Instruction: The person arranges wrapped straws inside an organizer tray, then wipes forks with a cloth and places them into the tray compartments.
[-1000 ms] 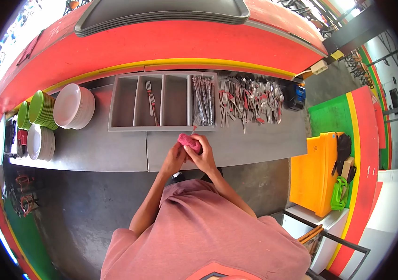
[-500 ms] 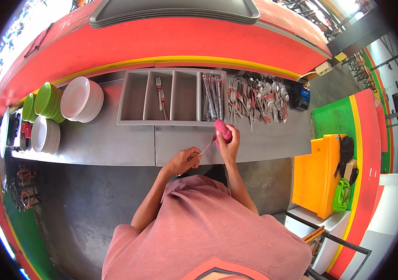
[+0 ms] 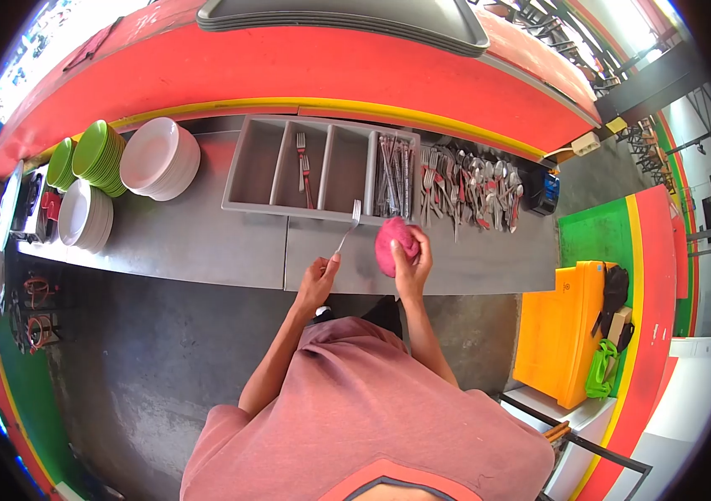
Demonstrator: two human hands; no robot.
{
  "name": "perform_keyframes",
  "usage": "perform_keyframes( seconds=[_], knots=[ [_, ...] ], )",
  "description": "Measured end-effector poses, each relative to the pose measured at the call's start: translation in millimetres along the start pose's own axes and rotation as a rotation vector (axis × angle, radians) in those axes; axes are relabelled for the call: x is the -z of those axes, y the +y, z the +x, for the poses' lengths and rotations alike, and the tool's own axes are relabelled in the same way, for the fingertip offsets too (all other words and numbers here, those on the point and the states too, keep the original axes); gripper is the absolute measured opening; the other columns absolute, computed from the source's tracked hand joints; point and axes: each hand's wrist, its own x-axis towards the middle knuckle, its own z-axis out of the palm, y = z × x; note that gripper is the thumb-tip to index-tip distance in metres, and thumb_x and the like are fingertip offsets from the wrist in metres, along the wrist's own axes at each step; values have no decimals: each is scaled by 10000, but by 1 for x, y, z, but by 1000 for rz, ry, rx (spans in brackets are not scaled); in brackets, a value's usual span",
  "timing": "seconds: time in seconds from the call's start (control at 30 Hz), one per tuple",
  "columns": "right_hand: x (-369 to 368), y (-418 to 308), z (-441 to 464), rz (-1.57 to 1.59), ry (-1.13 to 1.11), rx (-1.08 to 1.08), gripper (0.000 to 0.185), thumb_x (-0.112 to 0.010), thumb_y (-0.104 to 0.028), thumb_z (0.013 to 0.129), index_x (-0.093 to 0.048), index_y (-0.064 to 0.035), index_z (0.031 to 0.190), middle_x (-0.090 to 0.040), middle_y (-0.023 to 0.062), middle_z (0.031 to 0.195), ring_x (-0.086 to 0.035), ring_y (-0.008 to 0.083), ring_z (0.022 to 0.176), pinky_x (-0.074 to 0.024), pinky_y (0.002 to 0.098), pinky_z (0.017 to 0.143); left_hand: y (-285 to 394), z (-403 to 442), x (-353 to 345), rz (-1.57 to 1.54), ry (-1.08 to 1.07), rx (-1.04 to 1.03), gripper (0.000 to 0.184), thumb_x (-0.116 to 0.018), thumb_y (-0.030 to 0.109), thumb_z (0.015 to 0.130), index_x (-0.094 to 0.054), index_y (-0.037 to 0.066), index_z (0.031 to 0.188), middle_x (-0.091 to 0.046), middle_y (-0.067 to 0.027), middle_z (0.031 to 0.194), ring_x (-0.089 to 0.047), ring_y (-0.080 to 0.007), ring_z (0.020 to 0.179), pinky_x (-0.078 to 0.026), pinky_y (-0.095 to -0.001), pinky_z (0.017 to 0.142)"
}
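Observation:
My left hand (image 3: 316,280) is closed around the handle of a fork (image 3: 352,222), its tines pointing up toward the front edge of the grey cutlery tray (image 3: 243,205). In my right hand (image 3: 415,265) is a bunched pink cloth (image 3: 394,247), held apart from the fork. Two forks (image 3: 303,171) lie in the tray's second compartment from the left. The rightmost compartment holds several thin wrapped-looking pieces (image 3: 394,175). Right of the tray, a heap of mixed forks and spoons (image 3: 476,188) lies on the metal counter (image 3: 205,242).
Stacks of white bowls (image 3: 160,159) and green bowls (image 3: 98,159) stand at the left of the counter. Dark trays (image 3: 347,29) are piled on the red ledge (image 3: 289,71) beyond. A yellow bin (image 3: 556,334) stands at the right, near a metal frame.
The cloth has come off the fork, and the hands are farther apart. My left hand now holds the fork with its tines up. The whole view has shifted slightly.

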Motion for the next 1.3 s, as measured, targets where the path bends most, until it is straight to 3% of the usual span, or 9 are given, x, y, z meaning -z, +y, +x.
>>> perform_keyframes(
  seconds=[0.13,0.17,0.27,0.63,0.83,1.13,1.23,1.3],
  knots=[
    [-25,-10,-25,-48,-231,17,361,-759,-126,818,-592,15,1105,-591,98,1124,-554,167,1055,-444,314,938,12,-3,4,-49,-73,17,374,-486,373,1021,-560,28,896,-481,29,656,-419,-59,560,-355,-249,494],
    [-33,-16,-30,-14,-294,34,332,-765,-137,802,-614,-16,1071,-588,122,1067,-575,242,1036,-447,341,914,12,-4,5,-103,-119,31,365,-481,365,1023,-560,33,895,-482,28,654,-416,-56,545,-349,-246,477],
    [-43,-20,-34,-114,-508,140,328,-773,-155,793,-640,-39,1070,-593,146,1074,-588,289,1012,-469,374,887,-7,-1,1,-227,-214,24,292,-441,325,1044,-545,60,978,-462,43,643,-392,-49,511,-310,-240,439],
    [-46,-12,-13,-230,-347,157,314,-779,-130,773,-654,-41,1047,-619,130,984,-613,276,933,-489,369,836,8,-28,13,16,-454,-193,332,-374,315,1070,-458,65,870,-381,25,688,-361,-98,617,-356,-268,570],
    [-47,-5,-12,-204,-231,80,315,-775,-159,802,-645,-21,1055,-624,131,1040,-605,271,980,-470,374,886,9,-26,28,151,-453,-256,353,-368,319,1070,-460,62,846,-389,22,676,-375,-110,619,-373,-284,591],
    [-48,-2,-10,-116,-119,-17,308,-749,-171,842,-632,-7,1076,-632,126,1054,-600,249,1003,-449,361,929,21,-28,44,109,-537,-248,340,-373,321,1069,-462,83,842,-378,43,684,-353,-90,606,-340,-258,560],
    [-47,5,-5,-102,-84,-11,278,-727,-155,867,-637,5,1076,-654,90,1031,-590,163,972,-458,315,910,20,-27,48,91,-573,-203,339,-376,325,1068,-463,85,846,-374,44,684,-349,-88,607,-341,-258,562],
    [-46,8,-3,-103,-72,-31,261,-721,-144,872,-639,6,1070,-653,84,1033,-587,158,974,-457,311,909,18,-26,50,128,-581,-219,338,-378,328,1067,-467,84,852,-372,44,682,-350,-87,610,-339,-257,562]
  ],
)
